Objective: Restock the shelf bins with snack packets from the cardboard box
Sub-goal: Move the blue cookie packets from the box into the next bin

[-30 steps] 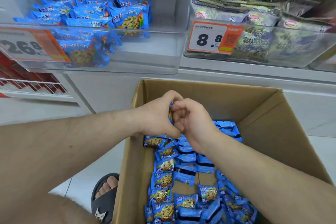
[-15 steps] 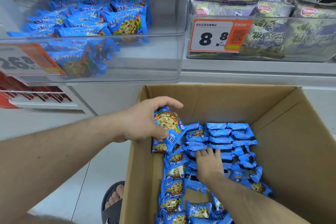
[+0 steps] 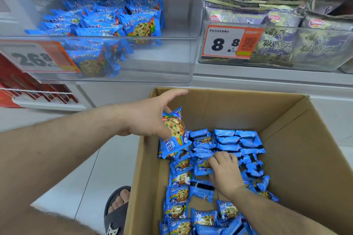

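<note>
While the left hand (image 3: 150, 118) hangs over the 10 o'clock corner of the cardboard box (image 3: 298, 158), its thumb and fingers are curled round a small stack of blue cookie packets (image 3: 174, 133); the top one stands nearly upright, picture side facing the camera. Index finger sticks out straight toward 1 o'clock, touching nothing.

Right hand (image 3: 224, 172) is down inside the box, palm down, fingers bent onto the loose packets (image 3: 229, 143) at the box's centre. Fingertips press on or pinch a packet there; cannot tell whether it has one truly gripped.

Box contents: blue packets in rough rows at 12 o'clock of the right hand, more lying flat in a line down the left wall toward 6 o'clock, some scattered at 3 to 5 o'clock. Bare cardboard floor shows near the wrist.

Above the box at 11 o'clock, a clear shelf bin (image 3: 172, 59) holds the same blue packets (image 3: 107, 23), piled at its left and back; its right part shows bare floor. An orange price tag (image 3: 38, 57) sits on its front, blurred. At 1 o'clock, a second clear bin (image 3: 315, 63) holds purple-grey snack bags (image 3: 277, 44), with a tag reading 8.8 (image 3: 229, 42).

At 7 o'clock, beside the box's left wall, a foot in a dark sandal (image 3: 116, 210) stands on white floor tiles (image 3: 80, 173).
</note>
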### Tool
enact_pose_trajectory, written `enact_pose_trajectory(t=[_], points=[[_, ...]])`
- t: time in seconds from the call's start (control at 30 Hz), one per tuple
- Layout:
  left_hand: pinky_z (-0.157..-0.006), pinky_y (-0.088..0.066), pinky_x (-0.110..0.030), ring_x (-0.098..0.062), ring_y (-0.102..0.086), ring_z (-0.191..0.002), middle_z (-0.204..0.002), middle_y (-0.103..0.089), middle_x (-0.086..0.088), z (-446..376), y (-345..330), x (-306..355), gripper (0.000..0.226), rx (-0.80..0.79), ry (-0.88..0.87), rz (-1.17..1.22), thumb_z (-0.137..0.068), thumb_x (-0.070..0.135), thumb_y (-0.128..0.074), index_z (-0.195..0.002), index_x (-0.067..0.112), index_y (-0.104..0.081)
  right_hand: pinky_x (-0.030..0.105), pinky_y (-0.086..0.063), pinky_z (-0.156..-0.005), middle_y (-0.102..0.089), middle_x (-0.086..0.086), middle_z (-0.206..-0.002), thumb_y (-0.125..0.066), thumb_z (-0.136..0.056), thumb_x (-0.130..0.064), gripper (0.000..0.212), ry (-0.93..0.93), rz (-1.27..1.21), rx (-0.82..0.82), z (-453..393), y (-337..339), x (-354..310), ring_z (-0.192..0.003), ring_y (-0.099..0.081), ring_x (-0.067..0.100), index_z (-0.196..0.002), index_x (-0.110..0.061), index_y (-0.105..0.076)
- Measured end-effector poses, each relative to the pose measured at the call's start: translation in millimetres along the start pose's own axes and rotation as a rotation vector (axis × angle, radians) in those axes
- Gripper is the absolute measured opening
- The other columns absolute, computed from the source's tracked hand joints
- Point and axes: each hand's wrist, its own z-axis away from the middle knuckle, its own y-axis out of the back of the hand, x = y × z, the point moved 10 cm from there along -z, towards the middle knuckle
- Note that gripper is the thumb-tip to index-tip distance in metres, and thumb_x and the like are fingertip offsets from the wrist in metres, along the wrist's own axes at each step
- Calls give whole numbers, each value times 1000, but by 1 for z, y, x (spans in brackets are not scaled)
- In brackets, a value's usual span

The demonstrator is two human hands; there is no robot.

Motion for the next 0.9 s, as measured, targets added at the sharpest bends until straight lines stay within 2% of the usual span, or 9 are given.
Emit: enact_pose_trajectory(t=[0.1, 0.17, 0.27, 0.37, 0.47, 0.57, 0.67, 0.8, 0.9], points=[[-67, -54, -36, -16, -67, -78, -114, -59, -1, 7, 10, 3, 98, 50, 31, 14, -71, -3, -78, -141, 45, -28, 40, -27, -80, -46, 4, -103, -80, -42, -6, 60, 109, -74, 305, -1, 77, 0, -91, -44, 29, -89, -21, -47], [-68, -55, -34, -18, -68, -84, -110, -63, -3, 12, 17, 4, 76, 70, 49, 26, -71, -1, -79, -128, 34, -44, 39, -28, -82, -46, 5, -109, -76, -40, -5, 59, 138, -98, 466, 1, 130, 0, -95, -45, 29, -89, -21, -48], [-62, -48, -36, -17, -64, -75, -95, -72, -8, 22, 23, 9, 47, 56, 48, 80, -71, -2, -79, -104, 24, -58, 36, -26, -84, -45, 4, -113, -69, -40, -10, 55, 189, -84, 609, 14, 191, -3, -98, -46, 28, -90, -24, -50], [-57, -36, -26, -14, -56, -68, -79, -71, -2, 34, 22, 16, 42, 19, 9, 197, -65, -3, -80, -97, 19, -64, 35, -24, -85, -46, 4, -114, -62, -51, -13, 41, 230, -71, 741, 26, 240, -11, -97, -47, 26, -89, -25, -50], [-60, -34, -26, -18, -56, -74, -82, -68, -4, 42, 23, 19, 40, 25, -18, 310, -58, 8, -71, -97, 11, -64, 38, -28, -83, -46, 6, -115, -59, -65, -16, 25, 268, -92, 862, 36, 278, -24, -101, -47, 28, -86, -24, -48], [-68, -40, -30, -24, -58, -83, -92, -67, -12, 50, 21, 23, 33, 40, -21, 404, -58, 8, -69, -90, 12, -63, 40, -29, -86, -47, 11, -121, -60, -69, -13, 23, 318, -125, 916, 40, 305, -38, -107, -50, 29, -86, -23, -48], [-62, -49, -24, -20, -63, -74, -88, -70, -9, 55, 12, 31, 22, 16, -26, 492, -77, -1, -67, -94, 13, -64, 41, -33, -89, -47, 15, -128, -56, -73, -8, 20, 376, -168, 927, 40, 323, -53, -101, -52, 31, -87, -19, -47], [-68, -59, -44, -25, -71, -82, -97, -73, -9, 59, -10, 44, 24, -127, -12, 631, -95, 5, -51, -114, 15, -61, 39, -43, -80, -52, 20, -132, -53, -75, -1, 22, 493, -185, 905, 37, 337, -79, -93, -54, 31, -90, -14, -45], [-70, -59, -45, -23, -72, -86, -97, -74, -6, 63, -22, 55, 21, -232, -43, 598, -97, 9, -49, -106, 21, -64, 39, -48, -79, -55, 20, -129, -51, -83, -1, 15, 570, -189, 896, 35, 343, -96, -90, -59, 33, -90, -12, -47]])
